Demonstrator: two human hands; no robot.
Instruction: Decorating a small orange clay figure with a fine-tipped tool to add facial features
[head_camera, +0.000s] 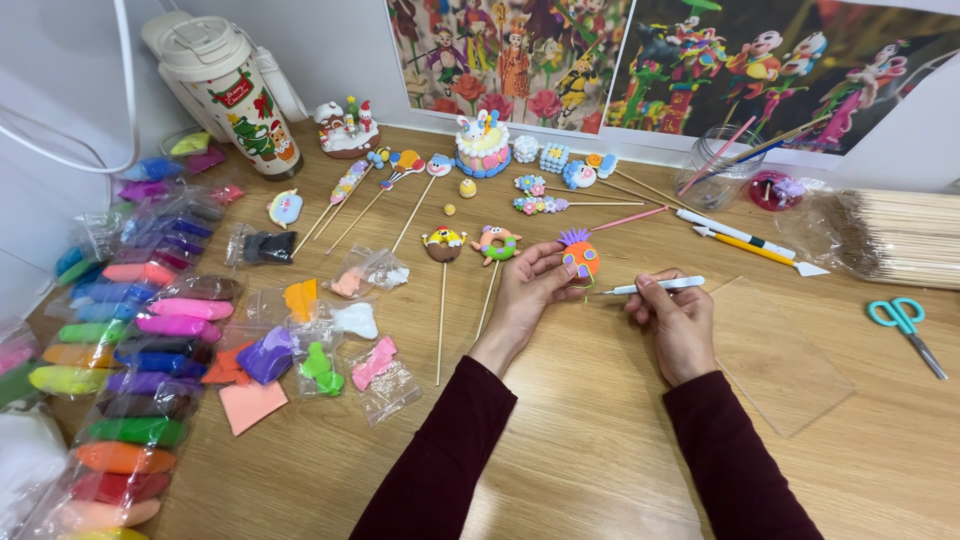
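Jar (718, 168) holds sticks; bags (150, 330) hold clay.

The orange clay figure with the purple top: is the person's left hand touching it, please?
Touching: the head view shows the left hand pinching the orange clay figure between its fingertips.

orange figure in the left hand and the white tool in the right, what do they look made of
The orange figure looks like soft modelling clay: matte, rounded, with a purple spiky top stuck on. The white tool looks like smooth plastic with a thin, probably metal tip; the tip is too small to be sure.
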